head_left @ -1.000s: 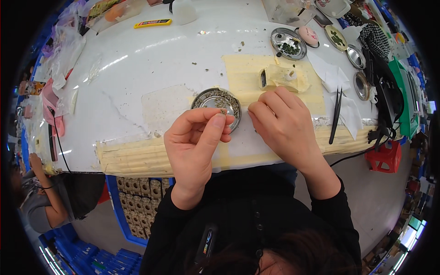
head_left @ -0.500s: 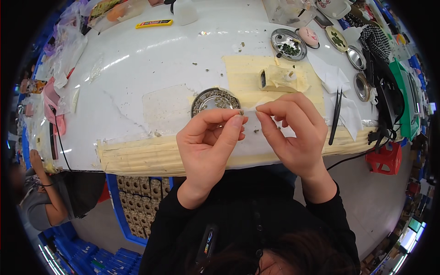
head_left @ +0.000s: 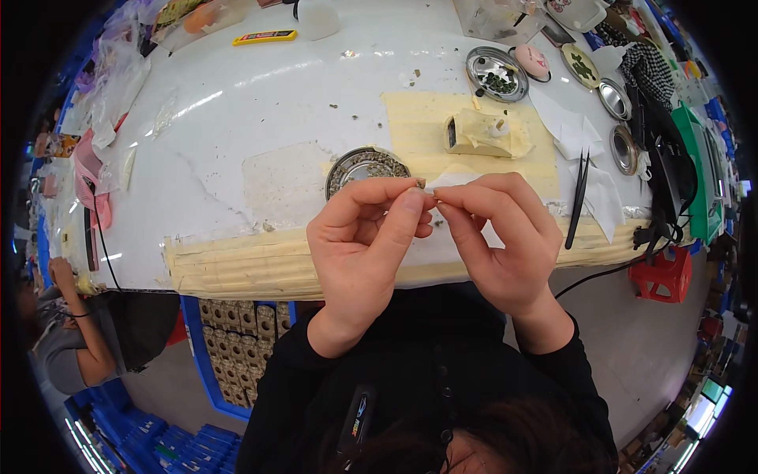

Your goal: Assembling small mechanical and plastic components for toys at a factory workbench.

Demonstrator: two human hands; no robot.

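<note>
Over the table's front edge, my left hand [head_left: 357, 249] pinches a tiny brownish-green piece [head_left: 421, 182] between thumb and forefinger. My right hand [head_left: 509, 237] is closed in a pinch right beside it, its fingertips almost meeting those of the left. Whatever the right fingertips hold is too small to make out. Just behind my left hand is a round metal dish [head_left: 330, 175] with many small grey-brown bits, partly covered by my fingers. A block wrapped in cream tape [head_left: 483, 136] lies beyond my right hand. Black tweezers [head_left: 579, 201] rest to its right.
A metal dish [head_left: 515, 65] with dark green pieces stands farther back, near a pink oval object [head_left: 532, 60]. White tissues [head_left: 604, 201] lie at the right. A yellow box cutter [head_left: 264, 37] lies at the back. Below left, a blue crate [head_left: 207, 367] holds brownish blocks; another person [head_left: 87, 340] sits there.
My right hand has moved left, bringing its fingertips up to those of my left hand. The left hand has shifted slightly right and still pinches the tiny piece.
</note>
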